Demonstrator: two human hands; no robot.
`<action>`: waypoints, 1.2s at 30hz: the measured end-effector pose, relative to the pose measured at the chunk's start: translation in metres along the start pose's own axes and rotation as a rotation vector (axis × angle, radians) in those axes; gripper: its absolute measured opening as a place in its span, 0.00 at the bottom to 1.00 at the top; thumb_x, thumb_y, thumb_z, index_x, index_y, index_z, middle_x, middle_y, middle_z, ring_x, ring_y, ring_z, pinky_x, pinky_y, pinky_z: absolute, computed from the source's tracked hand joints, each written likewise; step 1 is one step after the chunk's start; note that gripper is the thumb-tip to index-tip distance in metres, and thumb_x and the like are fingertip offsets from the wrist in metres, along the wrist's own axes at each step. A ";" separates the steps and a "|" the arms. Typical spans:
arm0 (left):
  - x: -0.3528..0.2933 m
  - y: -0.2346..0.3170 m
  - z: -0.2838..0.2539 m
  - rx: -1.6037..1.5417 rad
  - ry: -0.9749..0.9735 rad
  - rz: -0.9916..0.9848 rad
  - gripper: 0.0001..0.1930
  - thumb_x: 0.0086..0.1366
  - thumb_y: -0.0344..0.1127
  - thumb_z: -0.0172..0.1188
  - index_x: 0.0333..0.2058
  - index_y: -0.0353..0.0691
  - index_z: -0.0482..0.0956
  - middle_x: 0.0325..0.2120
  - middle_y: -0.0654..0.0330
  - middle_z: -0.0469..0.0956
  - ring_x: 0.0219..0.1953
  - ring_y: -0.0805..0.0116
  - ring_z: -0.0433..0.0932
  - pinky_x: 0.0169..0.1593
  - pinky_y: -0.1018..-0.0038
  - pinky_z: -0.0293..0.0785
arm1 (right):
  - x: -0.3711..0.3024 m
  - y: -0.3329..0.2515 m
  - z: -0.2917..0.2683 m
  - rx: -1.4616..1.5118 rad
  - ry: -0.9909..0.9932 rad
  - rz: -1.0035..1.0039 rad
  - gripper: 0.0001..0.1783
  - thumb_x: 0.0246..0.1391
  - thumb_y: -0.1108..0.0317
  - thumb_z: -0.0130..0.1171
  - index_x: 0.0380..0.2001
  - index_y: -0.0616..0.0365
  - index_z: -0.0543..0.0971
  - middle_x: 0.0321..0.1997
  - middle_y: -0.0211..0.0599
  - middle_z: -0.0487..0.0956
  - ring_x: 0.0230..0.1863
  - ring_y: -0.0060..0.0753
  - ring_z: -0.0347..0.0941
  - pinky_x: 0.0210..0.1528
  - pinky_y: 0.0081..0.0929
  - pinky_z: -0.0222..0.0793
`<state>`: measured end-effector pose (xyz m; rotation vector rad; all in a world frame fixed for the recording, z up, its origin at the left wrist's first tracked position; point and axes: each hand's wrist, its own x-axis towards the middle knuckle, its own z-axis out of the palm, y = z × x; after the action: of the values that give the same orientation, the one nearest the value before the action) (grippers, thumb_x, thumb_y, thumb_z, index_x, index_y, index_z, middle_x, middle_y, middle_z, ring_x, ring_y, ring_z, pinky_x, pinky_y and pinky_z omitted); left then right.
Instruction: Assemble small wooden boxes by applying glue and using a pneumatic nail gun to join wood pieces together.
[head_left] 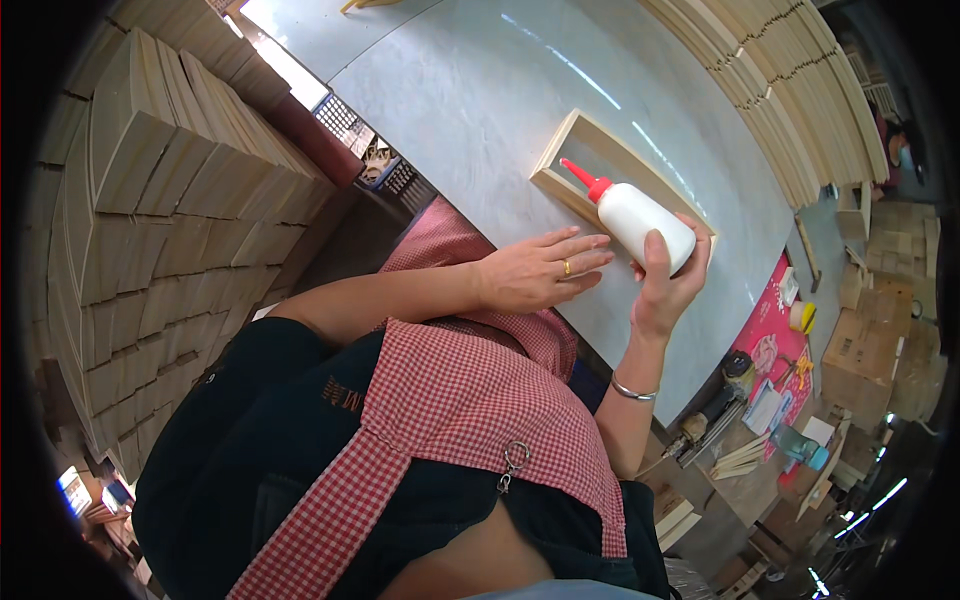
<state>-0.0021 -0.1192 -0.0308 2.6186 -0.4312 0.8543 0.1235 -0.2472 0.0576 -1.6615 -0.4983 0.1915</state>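
Note:
A white squeeze bottle with a red nozzle [640,222] is gripped in my right hand [672,285], tilted so its tip points up and to the left. The bottle is held over a shallow rectangular wooden frame [560,143] lying on the grey tabletop [460,110]; it hides part of the frame's near side. My left hand [545,270] is open beside the near side of the frame, fingers stretched toward the bottle, with nothing in it. Whether its fingertips touch the frame or the bottle I cannot tell.
Tall stacks of wooden boards [190,150] stand at the left. More wooden strips [775,75] are piled along the table's far right. On a red surface [765,310] at the right lie a yellow tape roll [802,317], a power tool [705,415] and a clear bottle [800,447]. Blue crates [395,180] sit beyond the table's left edge.

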 end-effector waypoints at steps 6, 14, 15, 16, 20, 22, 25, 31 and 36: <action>-0.012 -0.006 0.010 -0.144 -0.026 -0.044 0.19 0.61 0.36 0.63 0.50 0.35 0.79 0.65 0.49 0.66 0.69 0.52 0.62 0.70 0.60 0.62 | -0.002 -0.001 0.008 -0.046 -0.060 0.049 0.26 0.53 0.62 0.66 0.53 0.57 0.72 0.48 0.41 0.76 0.44 0.37 0.74 0.34 0.24 0.76; -0.013 -0.007 0.014 -0.186 -0.045 -0.065 0.18 0.61 0.38 0.63 0.45 0.32 0.80 0.61 0.48 0.68 0.68 0.51 0.63 0.69 0.62 0.63 | 0.004 0.003 0.012 -0.076 -0.071 0.041 0.26 0.53 0.62 0.66 0.53 0.57 0.71 0.47 0.42 0.76 0.44 0.38 0.74 0.34 0.24 0.75; -0.013 -0.007 0.014 -0.184 -0.045 -0.064 0.18 0.61 0.38 0.63 0.45 0.32 0.80 0.61 0.48 0.68 0.68 0.51 0.63 0.69 0.62 0.63 | 0.005 0.003 0.012 -0.074 -0.071 0.040 0.26 0.53 0.62 0.66 0.53 0.57 0.71 0.47 0.42 0.76 0.44 0.38 0.74 0.34 0.24 0.75; -0.013 -0.008 0.015 -0.185 -0.045 -0.062 0.18 0.61 0.38 0.63 0.45 0.32 0.80 0.61 0.48 0.68 0.68 0.51 0.64 0.69 0.62 0.63 | 0.006 0.002 0.013 -0.077 -0.069 0.040 0.26 0.53 0.62 0.66 0.53 0.57 0.71 0.47 0.42 0.76 0.44 0.38 0.74 0.35 0.25 0.75; -0.015 -0.008 0.018 -0.186 -0.043 -0.051 0.17 0.61 0.38 0.63 0.44 0.32 0.79 0.60 0.48 0.69 0.67 0.51 0.64 0.69 0.62 0.64 | 0.011 -0.001 0.015 -0.082 -0.061 0.035 0.26 0.54 0.61 0.66 0.53 0.57 0.71 0.47 0.43 0.76 0.44 0.38 0.74 0.37 0.27 0.76; -0.015 -0.008 0.018 -0.182 -0.042 -0.048 0.17 0.62 0.38 0.63 0.44 0.31 0.79 0.59 0.48 0.69 0.67 0.51 0.65 0.68 0.62 0.64 | 0.012 0.001 0.015 -0.101 -0.063 0.011 0.25 0.54 0.61 0.66 0.52 0.57 0.71 0.47 0.43 0.76 0.44 0.38 0.74 0.40 0.29 0.76; -0.015 -0.008 0.018 -0.177 -0.041 -0.043 0.17 0.62 0.38 0.63 0.44 0.31 0.79 0.59 0.47 0.70 0.67 0.51 0.65 0.68 0.62 0.65 | 0.015 0.002 0.017 -0.121 -0.065 -0.015 0.25 0.54 0.61 0.67 0.52 0.57 0.71 0.47 0.43 0.76 0.44 0.39 0.74 0.42 0.31 0.76; -0.013 -0.008 0.016 -0.174 -0.026 -0.032 0.16 0.62 0.38 0.62 0.43 0.31 0.79 0.57 0.47 0.72 0.66 0.51 0.67 0.67 0.63 0.66 | 0.022 0.000 0.024 -0.141 -0.035 -0.034 0.25 0.54 0.60 0.67 0.51 0.58 0.71 0.47 0.43 0.76 0.45 0.39 0.74 0.47 0.32 0.75; -0.013 -0.008 0.014 -0.171 -0.018 -0.025 0.16 0.63 0.37 0.62 0.44 0.30 0.79 0.56 0.46 0.73 0.65 0.51 0.68 0.67 0.64 0.67 | 0.037 0.006 0.031 -0.177 0.002 -0.084 0.25 0.54 0.59 0.67 0.50 0.59 0.71 0.47 0.43 0.76 0.45 0.38 0.74 0.47 0.32 0.74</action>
<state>-0.0021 -0.1152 -0.0509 2.4715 -0.4539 0.7518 0.1454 -0.2033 0.0529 -1.8088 -0.5960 0.0855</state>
